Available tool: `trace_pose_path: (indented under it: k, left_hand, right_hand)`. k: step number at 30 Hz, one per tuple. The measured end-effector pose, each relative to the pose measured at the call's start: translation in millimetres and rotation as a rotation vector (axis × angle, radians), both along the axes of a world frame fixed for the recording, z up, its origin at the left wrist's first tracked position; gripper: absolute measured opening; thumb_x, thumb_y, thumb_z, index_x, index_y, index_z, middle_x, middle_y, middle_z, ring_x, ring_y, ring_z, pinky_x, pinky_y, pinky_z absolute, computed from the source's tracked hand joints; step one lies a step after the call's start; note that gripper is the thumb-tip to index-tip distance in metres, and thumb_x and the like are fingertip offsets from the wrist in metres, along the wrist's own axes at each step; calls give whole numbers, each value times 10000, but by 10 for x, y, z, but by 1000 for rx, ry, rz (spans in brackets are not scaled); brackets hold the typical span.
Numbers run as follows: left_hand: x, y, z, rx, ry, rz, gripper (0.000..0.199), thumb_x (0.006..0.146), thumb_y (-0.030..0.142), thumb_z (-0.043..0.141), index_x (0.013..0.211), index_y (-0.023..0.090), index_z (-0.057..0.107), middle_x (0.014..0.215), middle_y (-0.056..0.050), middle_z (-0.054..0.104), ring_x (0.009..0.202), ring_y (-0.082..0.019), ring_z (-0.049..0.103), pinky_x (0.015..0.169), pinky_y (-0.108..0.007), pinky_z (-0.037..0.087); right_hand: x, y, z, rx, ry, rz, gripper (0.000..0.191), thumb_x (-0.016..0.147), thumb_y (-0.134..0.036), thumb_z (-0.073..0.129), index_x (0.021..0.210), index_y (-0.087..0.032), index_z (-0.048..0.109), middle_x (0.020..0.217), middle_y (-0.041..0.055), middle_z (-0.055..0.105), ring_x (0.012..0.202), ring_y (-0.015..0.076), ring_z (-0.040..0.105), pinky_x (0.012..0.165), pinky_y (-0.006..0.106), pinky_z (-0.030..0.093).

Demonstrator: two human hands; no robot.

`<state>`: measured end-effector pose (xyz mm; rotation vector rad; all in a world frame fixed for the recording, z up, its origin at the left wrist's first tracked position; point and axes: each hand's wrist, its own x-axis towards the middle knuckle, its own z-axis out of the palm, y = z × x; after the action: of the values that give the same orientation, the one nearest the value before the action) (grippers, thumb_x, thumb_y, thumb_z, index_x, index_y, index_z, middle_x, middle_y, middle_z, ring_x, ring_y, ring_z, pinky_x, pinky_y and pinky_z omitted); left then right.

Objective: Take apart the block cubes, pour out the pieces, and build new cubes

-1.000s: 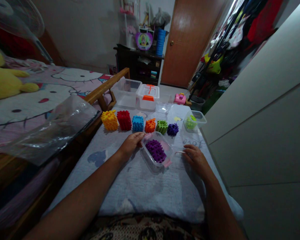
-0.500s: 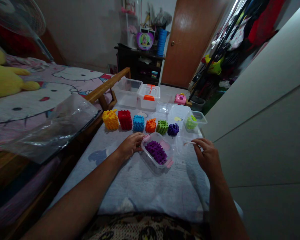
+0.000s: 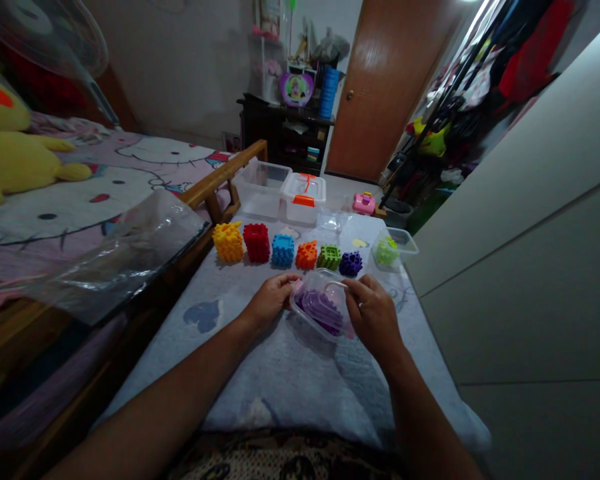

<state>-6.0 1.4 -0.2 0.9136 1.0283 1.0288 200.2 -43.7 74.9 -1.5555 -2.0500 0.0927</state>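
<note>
In the head view, a clear plastic container (image 3: 314, 327) with pink latches stands on the cloth-covered table (image 3: 280, 373), purple interlocking foam-like pieces (image 3: 325, 323) inside. My left hand (image 3: 274, 298) is closed on its left end, by the pink latch. A see-through lid (image 3: 325, 305) with a pale handle (image 3: 336, 285) lies tilted over the container's opening. My right hand (image 3: 374, 312) pinches that handle. Whether the lid touches the rim I cannot tell. Behind stands a row of coloured block cubes: yellow (image 3: 228, 242), red (image 3: 257, 243), blue (image 3: 283, 251), orange (image 3: 307, 255), green (image 3: 329, 257) and dark purple (image 3: 351, 263).
A clear tub (image 3: 395, 247) with lime pieces stands at the right. Farther back are a large clear bin (image 3: 264, 190), an orange-latched box (image 3: 304, 200) and a pink case (image 3: 364, 203). A wooden bed rail (image 3: 225, 175) borders the left; a white cabinet (image 3: 530, 267), the right.
My right hand has moved left with the lid, from beside the container to over it. My left hand keeps its hold on the container. The view has shifted slightly.
</note>
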Motion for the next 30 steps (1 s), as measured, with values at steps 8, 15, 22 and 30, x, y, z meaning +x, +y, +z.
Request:
trace_pose_path:
  k: [8, 15, 22, 30]
  left_hand:
    - [76, -172, 31, -9, -31, 122, 289, 712, 306, 684, 954, 169, 609, 617, 45, 610, 494, -105, 532, 489, -209, 427]
    - [98, -211, 25, -78, -121, 143, 261, 675, 259, 649, 916, 198, 572, 623, 54, 594, 497, -107, 531, 483, -206, 437]
    - [78, -204, 10, -98, -117, 141, 222, 723, 295, 640, 910, 208, 561, 612, 64, 561, 476, -93, 509, 473, -191, 414]
    - [70, -202, -25, 31, -18, 51, 419, 773, 475, 725, 1041, 203, 553, 763, 27, 615, 586, -118, 585, 521, -219, 452]
  right_hand:
    - [-203, 56, -28, -45, -131, -32, 206, 934, -174, 512, 879, -212, 706, 809, 46, 567, 748, 180, 540, 676, 283, 393]
    - [-182, 121, -48, -87, -196, -4, 200, 941, -175, 518, 893, -207, 710, 828, 49, 560, 764, 184, 540, 684, 289, 395]
    - [-142, 187, -131, -87, -226, 41, 208, 954, -181, 504, 935, -210, 710, 863, 63, 583, 811, 199, 547, 723, 296, 413]
    - [-104, 122, -158, -67, -23, 94, 260, 922, -178, 498, 1131, -175, 653, 1013, 111, 610, 961, 245, 570, 874, 380, 480]
